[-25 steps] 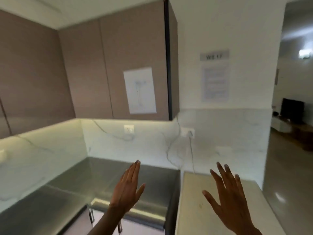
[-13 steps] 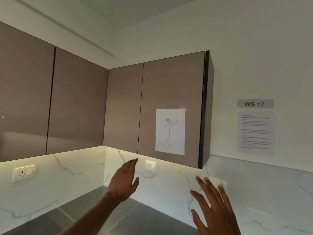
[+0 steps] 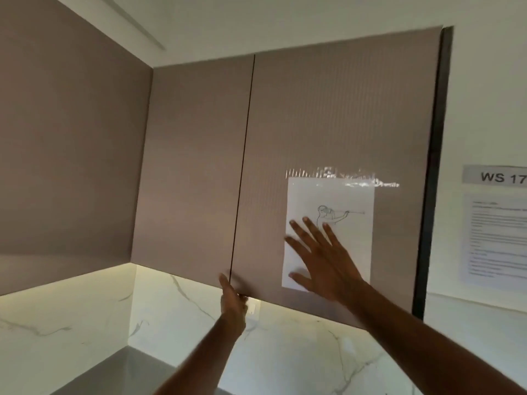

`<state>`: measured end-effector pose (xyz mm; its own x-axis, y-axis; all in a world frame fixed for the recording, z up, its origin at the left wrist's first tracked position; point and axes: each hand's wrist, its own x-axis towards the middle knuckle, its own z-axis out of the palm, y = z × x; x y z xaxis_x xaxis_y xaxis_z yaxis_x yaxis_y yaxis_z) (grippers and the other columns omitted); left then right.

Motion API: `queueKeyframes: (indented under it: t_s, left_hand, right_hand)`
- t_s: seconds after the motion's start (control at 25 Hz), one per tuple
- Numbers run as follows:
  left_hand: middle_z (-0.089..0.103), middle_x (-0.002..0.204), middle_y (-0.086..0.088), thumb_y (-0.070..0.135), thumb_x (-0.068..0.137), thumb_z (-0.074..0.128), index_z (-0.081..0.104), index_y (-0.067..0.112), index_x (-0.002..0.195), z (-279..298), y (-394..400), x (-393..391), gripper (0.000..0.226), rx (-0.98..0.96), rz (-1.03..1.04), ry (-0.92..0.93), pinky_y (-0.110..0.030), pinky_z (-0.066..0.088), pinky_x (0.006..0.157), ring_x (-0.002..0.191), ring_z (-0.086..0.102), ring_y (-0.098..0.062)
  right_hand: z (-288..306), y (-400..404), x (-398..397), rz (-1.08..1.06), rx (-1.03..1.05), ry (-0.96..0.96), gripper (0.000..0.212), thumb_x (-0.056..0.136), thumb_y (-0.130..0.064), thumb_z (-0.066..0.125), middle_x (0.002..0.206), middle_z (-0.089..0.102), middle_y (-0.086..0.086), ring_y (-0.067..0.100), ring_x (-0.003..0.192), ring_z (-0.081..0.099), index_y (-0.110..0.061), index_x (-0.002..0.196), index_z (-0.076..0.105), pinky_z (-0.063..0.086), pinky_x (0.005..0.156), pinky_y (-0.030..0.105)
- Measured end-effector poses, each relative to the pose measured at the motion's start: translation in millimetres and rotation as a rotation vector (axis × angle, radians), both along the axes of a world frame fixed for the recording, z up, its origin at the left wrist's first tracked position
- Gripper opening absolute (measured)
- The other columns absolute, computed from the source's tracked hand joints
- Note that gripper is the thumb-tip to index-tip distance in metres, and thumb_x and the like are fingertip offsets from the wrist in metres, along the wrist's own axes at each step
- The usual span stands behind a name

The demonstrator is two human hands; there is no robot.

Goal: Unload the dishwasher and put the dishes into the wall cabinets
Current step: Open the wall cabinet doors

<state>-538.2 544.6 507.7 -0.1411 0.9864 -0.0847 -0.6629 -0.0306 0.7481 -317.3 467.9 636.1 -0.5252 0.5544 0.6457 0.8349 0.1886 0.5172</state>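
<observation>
a person's left hand point(image 3: 232, 302) reaches up to the bottom edge of the right-hand wall cabinet door point(image 3: 328, 124), at the lower corner beside the dark seam point(image 3: 242, 172) that parts it from the neighbouring door point(image 3: 194, 166). the fingers of that hand are tucked under the door's lower lip and hidden there, so whether they are hooked round the edge or only pressing up against it cannot be told; the thumb lies up against the front near the seam. the right hand point(image 3: 325, 260) is spread flat and wide, fingers straight, over the lower part of a sheet of paper point(image 3: 348, 201) taped to the door with a line drawing on it; it holds nothing, and whether the palm actually touches cannot be made out.

both cabinet doors are closed. no dishes and no dishwasher are in view, so the unloading looks barely begun, and the step in hand appears to be opening the cabinet. the relation that matters: the door's free vertical edge runs along the seam, directly above the left hand, while its far side meets the dark side panel point(image 3: 436, 166), where the hinges probably sit. the left hand is the nearer to that free edge, so a pull from the lower corner would likely swing the door out toward the person and rightward, into the space where the right hand is.

below, a marble backsplash point(image 3: 85, 323) glows under strip lighting above a grey tabletop point(image 3: 128, 372). a sign reading "ws 17" point(image 3: 502, 175) and a printed notice point(image 3: 496, 238) hang on the wall to the right.
</observation>
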Motion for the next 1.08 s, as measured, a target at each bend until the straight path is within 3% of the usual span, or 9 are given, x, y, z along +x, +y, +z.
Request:
queueKeyframes:
  t_s: [0.08, 0.32, 0.48, 0.56, 0.68, 0.76, 0.84, 0.96, 1.08]
  left_hand:
    - [0.063, 0.139, -0.011, 0.072, 0.1, 0.036, 0.049, 0.021, 0.149, -2, 21, 4, 0.072, 0.067, -0.034, -0.277, -0.051, 0.044, 0.116, 0.13, 0.059, -0.035]
    - [0.066, 0.131, -0.012, 0.074, 0.098, 0.038, 0.058, 0.006, 0.136, -31, 31, -21, 0.08, 0.016, -0.147, -0.389, -0.046, 0.053, 0.107, 0.125, 0.063, -0.032]
    - [0.073, 0.108, -0.014, 0.073, 0.1, 0.03, 0.061, 0.008, 0.119, -44, -13, -46, 0.075, 0.026, -0.216, -0.452, -0.053, 0.064, 0.081, 0.103, 0.072, -0.034]
    - [0.076, 0.109, -0.014, 0.07, 0.098, 0.039, 0.06, 0.01, 0.131, -53, -54, -74, 0.072, 0.056, -0.308, -0.349, -0.049, 0.065, 0.079, 0.1, 0.076, -0.033]
    - [0.075, 0.123, -0.014, 0.075, 0.093, 0.04, 0.063, 0.009, 0.138, -28, -120, -116, 0.083, 0.088, -0.515, 0.152, -0.043, 0.061, 0.091, 0.106, 0.076, -0.029]
    - [0.071, 0.128, -0.018, 0.077, 0.097, 0.028, 0.066, 0.013, 0.134, 23, -169, -107, 0.084, 0.131, -0.56, 0.561, -0.04, 0.057, 0.092, 0.117, 0.07, -0.034]
    - [0.069, 0.126, -0.024, 0.065, 0.104, 0.028, 0.064, 0.018, 0.134, 81, -220, -72, 0.066, 0.244, -0.454, 0.723, -0.034, 0.056, 0.08, 0.113, 0.067, -0.036]
    - [0.074, 0.091, -0.011, 0.045, 0.11, 0.036, 0.072, 0.016, 0.101, 152, -300, -1, 0.048, 0.4, -0.302, 0.569, -0.029, 0.057, 0.066, 0.084, 0.071, -0.021]
    - [0.074, 0.105, -0.001, 0.051, 0.099, 0.036, 0.072, 0.023, 0.108, 164, -364, 78, 0.047, 0.632, -0.381, 0.413, -0.02, 0.058, 0.075, 0.109, 0.067, -0.023]
  right_hand:
    - [1, 34, -7, -0.095, -0.016, -0.002, 0.093, 0.086, -0.086, 0.037, 0.174, -0.011, 0.004, 0.031, 0.16, -0.013, -0.037, 0.163, 0.021, 0.012, 0.124, 0.065]
    - [-2, 31, -22, -0.13, -0.019, 0.01, 0.103, 0.076, -0.096, 0.035, 0.174, -0.011, 0.004, 0.034, 0.16, -0.01, -0.04, 0.162, 0.024, 0.011, 0.123, 0.068]
    - [4, -12, -37, -0.142, -0.053, 0.029, 0.097, 0.079, -0.094, 0.036, 0.174, -0.01, 0.003, 0.035, 0.161, -0.003, -0.042, 0.16, 0.026, 0.017, 0.12, 0.072]
    - [6, -52, -47, -0.144, -0.059, 0.031, 0.092, 0.082, -0.092, 0.034, 0.175, -0.002, 0.007, 0.039, 0.16, 0.01, -0.04, 0.158, 0.03, 0.02, 0.119, 0.073]
    - [15, -126, -66, -0.081, 0.009, 0.135, 0.082, 0.085, -0.087, 0.036, 0.166, 0.031, 0.011, 0.038, 0.146, 0.042, -0.035, 0.149, 0.043, 0.031, 0.116, 0.068]
    - [25, -173, -79, 0.031, 0.087, 0.297, 0.08, 0.086, -0.085, 0.04, 0.162, 0.037, 0.01, 0.033, 0.143, 0.046, -0.035, 0.148, 0.043, 0.037, 0.115, 0.062]
    - [36, -221, -91, 0.177, 0.155, 0.459, 0.078, 0.088, -0.08, 0.045, 0.166, 0.031, 0.008, 0.031, 0.147, 0.04, -0.035, 0.152, 0.041, 0.038, 0.114, 0.053]
    - [49, -282, -92, 0.286, 0.209, 0.52, 0.073, 0.093, -0.07, 0.051, 0.171, 0.023, 0.005, 0.029, 0.153, 0.032, -0.033, 0.155, 0.039, 0.032, 0.121, 0.05]
    - [59, -331, -70, 0.291, 0.278, 0.642, 0.072, 0.093, -0.05, 0.069, 0.171, 0.022, 0.01, 0.033, 0.153, 0.034, -0.026, 0.155, 0.041, 0.037, 0.121, 0.051]
